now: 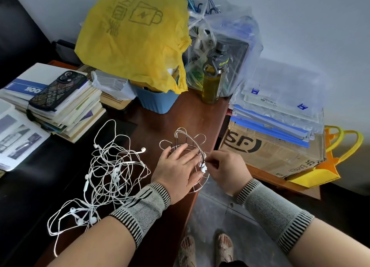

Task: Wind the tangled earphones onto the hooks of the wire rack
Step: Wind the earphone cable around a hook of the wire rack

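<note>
Clearly the earphones (112,172) will be light, limp and springy, so any pull on one strand is likely to drag the whole heap along. The sensible place to take hold, I judge, is a free end, a bud or a plug, rather than the middle of the knot, and to draw it out slowly. The thin cord looks easy to kink and the buds easy to snag on wire. The rack (187,146), by contrast, is stiff but light and apt to skate on the polished desk (180,114) unless pressed down.

The earphones are white, several sets by the number of buds showing, heaped in loose loops on the desk to the left of the rack, partly under the left forearm. One loop reaches up toward the books (66,106). The rack is a round frame of thin bright wire with curled hooks standing round its rim, near the desk's right edge. A braided, striped cord (not one of the white ones, it seems) arches over it from a far hook to the near rim.

The left hand (176,172) lies flat on the rack, fingers straight and spread, holding it down. The right hand (226,170) pinches a small white piece at the cord's near end between thumb and forefinger, the other fingers curled.
</note>
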The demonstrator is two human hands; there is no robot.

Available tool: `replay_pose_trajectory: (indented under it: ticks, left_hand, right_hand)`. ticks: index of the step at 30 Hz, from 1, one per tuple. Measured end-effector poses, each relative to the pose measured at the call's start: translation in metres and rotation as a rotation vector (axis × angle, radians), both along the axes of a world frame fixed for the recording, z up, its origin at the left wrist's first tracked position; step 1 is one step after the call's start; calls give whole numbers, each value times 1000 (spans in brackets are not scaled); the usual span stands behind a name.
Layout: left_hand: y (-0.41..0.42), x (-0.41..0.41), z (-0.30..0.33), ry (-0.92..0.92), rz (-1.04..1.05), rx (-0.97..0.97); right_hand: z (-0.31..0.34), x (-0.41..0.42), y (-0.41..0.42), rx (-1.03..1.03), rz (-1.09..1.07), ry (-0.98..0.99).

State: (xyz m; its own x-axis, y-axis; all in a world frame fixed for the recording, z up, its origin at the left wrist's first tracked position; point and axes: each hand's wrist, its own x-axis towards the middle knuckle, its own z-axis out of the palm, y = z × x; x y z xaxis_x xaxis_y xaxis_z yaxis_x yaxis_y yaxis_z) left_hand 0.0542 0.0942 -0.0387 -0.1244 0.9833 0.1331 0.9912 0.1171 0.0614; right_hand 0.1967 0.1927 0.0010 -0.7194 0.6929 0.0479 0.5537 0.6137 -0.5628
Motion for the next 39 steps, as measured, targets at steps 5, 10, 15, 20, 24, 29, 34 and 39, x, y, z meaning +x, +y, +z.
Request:
replay_pose_trajectory:
  ticks: [5, 10, 15, 20, 24, 29, 34, 39]
  left_hand:
    - [5, 5, 0, 6, -7, 18]
    - [4, 5, -1, -16, -11, 35]
    - [5, 5, 0, -23, -2, 25]
    - [5, 6, -2, -48, 30, 16]
    - [5, 5, -3, -60, 46, -35]
    - [5, 5, 0, -87, 34, -55]
    - [5, 4, 1, -124, 28, -70]
    - [4, 4, -2, -109, 27, 22]
  right_hand:
    - [-8, 15, -4, -216, -71, -6]
    - [-15, 19, 7, -302, -111, -92]
    - [-21, 12, 31, -330, -200, -240]
    - [-10, -7, 51, -240, -261, -316]
    - [-1, -26, 55, -187, -230, -353]
    - [8, -40, 55, -272, -231, -321]
    - [15, -50, 51, -378, -208, -268]
    - [17, -54, 46, -344, -158, -310]
